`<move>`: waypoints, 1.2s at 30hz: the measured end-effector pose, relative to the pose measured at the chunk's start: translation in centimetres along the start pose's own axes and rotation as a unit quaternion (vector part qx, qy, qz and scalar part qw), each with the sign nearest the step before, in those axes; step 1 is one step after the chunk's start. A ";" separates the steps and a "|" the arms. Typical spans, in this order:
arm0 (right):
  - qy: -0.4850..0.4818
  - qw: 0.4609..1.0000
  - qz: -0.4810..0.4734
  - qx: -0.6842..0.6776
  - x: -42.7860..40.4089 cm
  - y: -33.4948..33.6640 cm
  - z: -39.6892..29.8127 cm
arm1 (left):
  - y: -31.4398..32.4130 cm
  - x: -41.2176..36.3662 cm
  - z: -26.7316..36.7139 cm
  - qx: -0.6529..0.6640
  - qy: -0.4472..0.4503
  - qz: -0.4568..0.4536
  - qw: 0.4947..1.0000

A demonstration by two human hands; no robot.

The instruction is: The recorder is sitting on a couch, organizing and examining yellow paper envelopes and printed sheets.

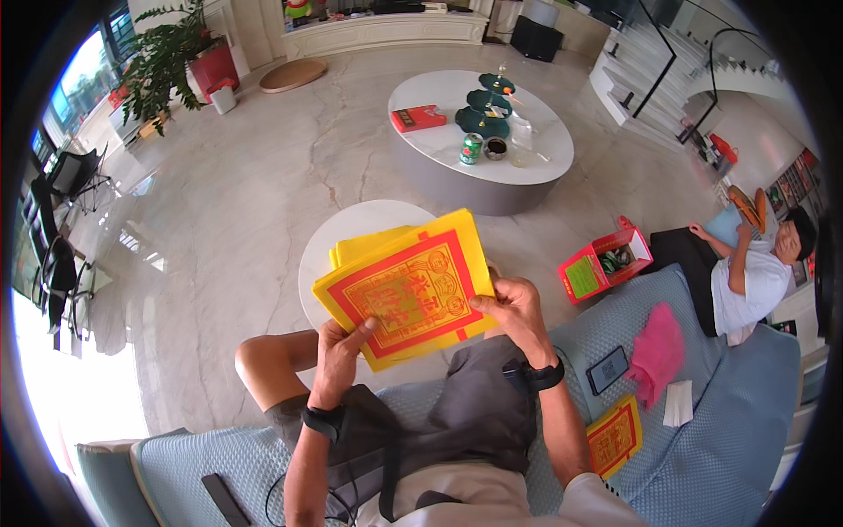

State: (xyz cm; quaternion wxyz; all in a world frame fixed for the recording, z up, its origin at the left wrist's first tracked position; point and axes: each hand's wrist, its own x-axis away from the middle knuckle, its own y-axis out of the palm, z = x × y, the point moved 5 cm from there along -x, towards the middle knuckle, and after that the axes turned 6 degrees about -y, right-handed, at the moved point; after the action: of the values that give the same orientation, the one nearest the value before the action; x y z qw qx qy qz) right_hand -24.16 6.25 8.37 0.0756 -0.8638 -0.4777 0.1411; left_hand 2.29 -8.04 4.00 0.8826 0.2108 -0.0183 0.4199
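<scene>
Both my hands hold a stack of yellow joss paper sheets with a red printed frame and gold print, tilted above my lap. My left hand grips the lower left edge, thumb on top. My right hand grips the right edge, its thumb also on the printed face. Behind the held stack, more yellow paper shows over a small round white table; whether it rests there or is in my hands, I cannot tell. A second stack of yellow and red paper lies on the sofa at my right.
On the blue sofa lie a phone, a pink bag, white tissue and a dark remote. A red box stands near a seated person. Ahead is an oval table with a can and tiered tray.
</scene>
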 end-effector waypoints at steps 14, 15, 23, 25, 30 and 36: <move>0.060 0.937 0.115 -0.324 10.6 -0.7 2.7 | 9.4 0.6 -8.1 0.223 -0.084 0.006 0.971; 0.092 0.938 0.138 -0.304 11.1 -0.1 3.3 | 9.6 0.7 -8.5 0.224 -0.076 -0.014 0.972; 0.026 0.890 0.414 -0.188 11.4 -7.8 2.4 | 12.2 2.5 -10.4 0.167 -0.100 -0.051 0.980; -0.053 0.915 0.362 -0.169 12.0 -11.5 2.6 | 13.1 2.7 -10.4 0.134 -0.104 -0.074 0.983; 0.039 0.980 0.194 -0.037 10.4 -11.9 0.2 | 12.1 3.3 -10.5 0.120 -0.120 -0.073 0.983; 0.092 0.970 0.214 -0.068 10.3 -11.6 2.3 | 11.8 4.1 -11.1 0.115 -0.156 -0.070 0.979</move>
State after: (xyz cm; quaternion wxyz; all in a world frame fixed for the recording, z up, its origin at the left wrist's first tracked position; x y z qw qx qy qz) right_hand -29.02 21.10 7.55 0.0283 -0.9584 -0.2811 0.0409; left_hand -5.46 5.85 -1.07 0.8660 0.3748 -0.0922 0.3180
